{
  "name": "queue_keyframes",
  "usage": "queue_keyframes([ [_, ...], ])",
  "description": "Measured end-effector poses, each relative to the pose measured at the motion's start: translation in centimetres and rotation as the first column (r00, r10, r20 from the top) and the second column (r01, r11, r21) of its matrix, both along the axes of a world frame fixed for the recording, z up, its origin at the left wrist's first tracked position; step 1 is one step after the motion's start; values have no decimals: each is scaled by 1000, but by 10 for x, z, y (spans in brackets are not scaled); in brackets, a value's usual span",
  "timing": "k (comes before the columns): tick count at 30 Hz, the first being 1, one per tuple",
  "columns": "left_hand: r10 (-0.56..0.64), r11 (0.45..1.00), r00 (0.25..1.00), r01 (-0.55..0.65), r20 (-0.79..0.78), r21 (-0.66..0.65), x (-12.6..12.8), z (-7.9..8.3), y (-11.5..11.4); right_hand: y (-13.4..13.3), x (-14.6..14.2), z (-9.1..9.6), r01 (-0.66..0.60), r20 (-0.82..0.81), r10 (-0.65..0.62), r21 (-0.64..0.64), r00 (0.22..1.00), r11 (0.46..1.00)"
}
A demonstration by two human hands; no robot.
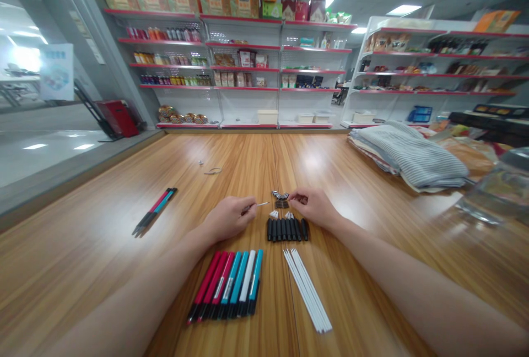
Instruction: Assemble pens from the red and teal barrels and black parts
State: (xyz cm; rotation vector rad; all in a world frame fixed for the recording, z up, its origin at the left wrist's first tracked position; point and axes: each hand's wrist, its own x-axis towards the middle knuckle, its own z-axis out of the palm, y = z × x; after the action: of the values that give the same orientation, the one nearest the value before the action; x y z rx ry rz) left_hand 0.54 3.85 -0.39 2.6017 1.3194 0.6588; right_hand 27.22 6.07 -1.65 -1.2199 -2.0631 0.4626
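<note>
My left hand is closed in a pinch on a thin white pen refill, its tip pointing right. My right hand has its fingertips together beside a small cluster of dark springs and silvery pieces; what it holds, if anything, is too small to make out. Just below are small white parts and a row of black pen grips. Nearer me lie red, blue and white pen barrels side by side, with a bundle of white refills to their right.
Two pens lie at the left of the wooden table. A thin loop rests farther back. Folded cloth and a clear water container stand on the right. Stocked shelves line the back.
</note>
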Motion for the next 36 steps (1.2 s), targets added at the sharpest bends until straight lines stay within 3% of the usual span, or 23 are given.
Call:
queue_keyframes([
  [22, 18, 1000, 1000, -17, -11, 6, 0, -1, 0, -3, -1, 3, 94, 56, -92, -40, 994, 995],
  [36, 16, 999, 1000, -17, 19, 28, 1, 0, -1, -3, 0, 3, 80, 74, -80, 1, 994, 997],
])
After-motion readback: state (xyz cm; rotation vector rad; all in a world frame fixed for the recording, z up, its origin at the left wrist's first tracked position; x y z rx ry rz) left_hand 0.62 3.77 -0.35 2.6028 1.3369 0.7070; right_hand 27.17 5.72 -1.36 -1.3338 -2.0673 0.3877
